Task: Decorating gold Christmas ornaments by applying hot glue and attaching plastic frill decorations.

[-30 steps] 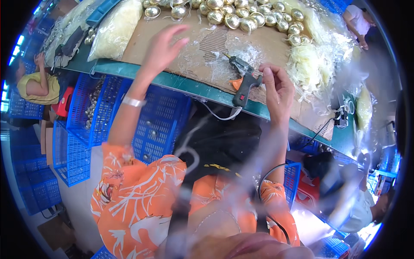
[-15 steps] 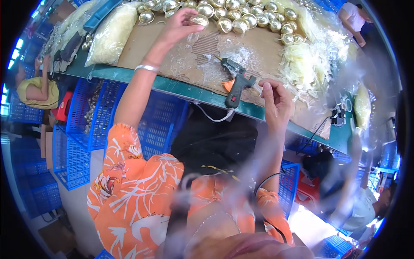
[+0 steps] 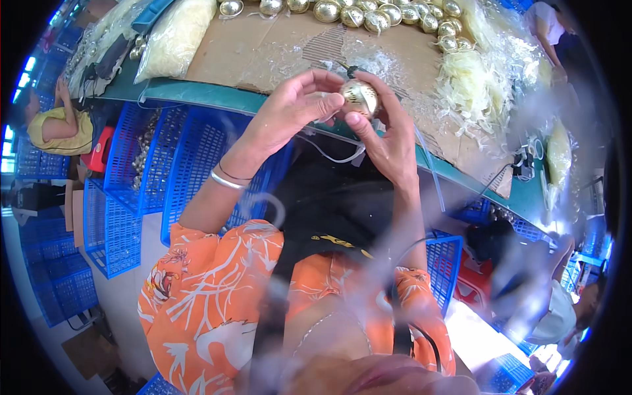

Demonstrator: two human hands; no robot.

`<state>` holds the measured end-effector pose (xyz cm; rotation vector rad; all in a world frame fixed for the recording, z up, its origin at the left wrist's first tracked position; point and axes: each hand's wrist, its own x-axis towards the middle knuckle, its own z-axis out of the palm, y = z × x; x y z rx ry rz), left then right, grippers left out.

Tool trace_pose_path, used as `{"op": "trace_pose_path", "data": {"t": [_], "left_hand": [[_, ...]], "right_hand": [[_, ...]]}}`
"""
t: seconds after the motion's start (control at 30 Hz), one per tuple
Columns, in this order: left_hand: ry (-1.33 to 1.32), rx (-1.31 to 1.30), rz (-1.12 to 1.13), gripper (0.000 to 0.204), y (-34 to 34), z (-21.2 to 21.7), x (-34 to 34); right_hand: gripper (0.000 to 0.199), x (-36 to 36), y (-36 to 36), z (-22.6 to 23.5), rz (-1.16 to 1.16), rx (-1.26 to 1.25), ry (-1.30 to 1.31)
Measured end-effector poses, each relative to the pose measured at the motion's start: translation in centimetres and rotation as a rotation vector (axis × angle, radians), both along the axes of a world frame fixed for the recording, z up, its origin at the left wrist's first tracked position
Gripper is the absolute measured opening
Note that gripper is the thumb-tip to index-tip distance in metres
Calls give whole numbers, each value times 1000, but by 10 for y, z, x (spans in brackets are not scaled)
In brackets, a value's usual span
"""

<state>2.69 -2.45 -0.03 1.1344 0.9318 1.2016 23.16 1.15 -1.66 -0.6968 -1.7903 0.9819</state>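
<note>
Both hands gripped one gold ball (image 3: 359, 99) above the table edge (image 3: 197, 95): left hand (image 3: 289, 115) at nine o'clock, right hand (image 3: 388, 135) at five, fingers hiding half. Beyond, at twelve, gold balls (image 3: 368, 14) sat partly cut off.

A clear plastic bag (image 3: 172, 36) stuffed with pale yellowish filling lies at the table's near left edge, long and pillow-shaped. Further left sits another clear bag (image 3: 99, 39), its contents too blurred to tell. No labels, signs or screens show.
</note>
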Motion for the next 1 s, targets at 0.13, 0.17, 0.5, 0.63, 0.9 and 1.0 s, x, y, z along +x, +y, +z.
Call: {"op": "trace_pose_path", "data": {"t": [0.13,0.17,0.5,0.63,0.9,1.0], "left_hand": [[-42,-115,-130,31,-6,-8,-1],[-37,-106,-213,28,-7,-11,-3],[-156,-137,-77,22,-21,-32,11],[-366,-114,81,19,-28,-40,21],[-511,-145,76,19,-42,-38,21],[-541,-104,158,19,-47,-32,25]], "right_hand": [[60,10,-5,-2,-62,-72,19],[61,10,-6,-2,-63,-81,32],[56,8,-16,-18,-82,-160,61],[50,0,-26,-30,-112,-248,115],[50,1,-33,-35,-133,-226,102],[52,0,-39,-34,-129,-282,34]]}}
